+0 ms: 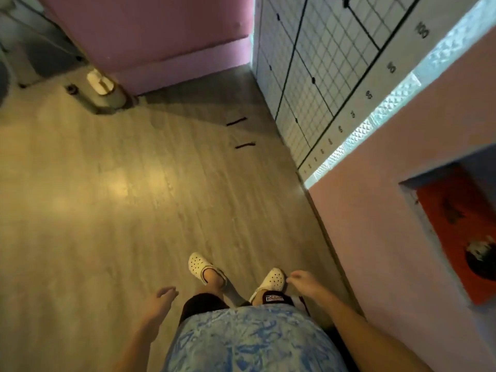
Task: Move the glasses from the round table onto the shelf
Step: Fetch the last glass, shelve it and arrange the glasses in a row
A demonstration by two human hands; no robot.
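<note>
Pale object: on the floor at your far left, against the foot of a pink wall; too blurred to name.
Floor: wood-look boards, with the widest open room ahead and to your left.
Left hand: low beside your hip, grip loose, fingers relaxed, holding nothing.
Dark strips: two short ones lying on the floor ahead, near the gridded panel.
Right hand: low above your right shoe, grip loose, fingers hanging curled, holding nothing.
Gridded panel: upright with a numbered scale, closing off the right side ahead.
Pink side wall: close along your right arm, little room there.
Recess: cut into that wall, something red inside; contents unclear.
Glasses: not in view, so you cannot judge their direction or long axis from either grip, nor which hand is nearer.
Round table, shelf: neither in view.
Judgement: you look to be between places, and must find the table first.
</note>
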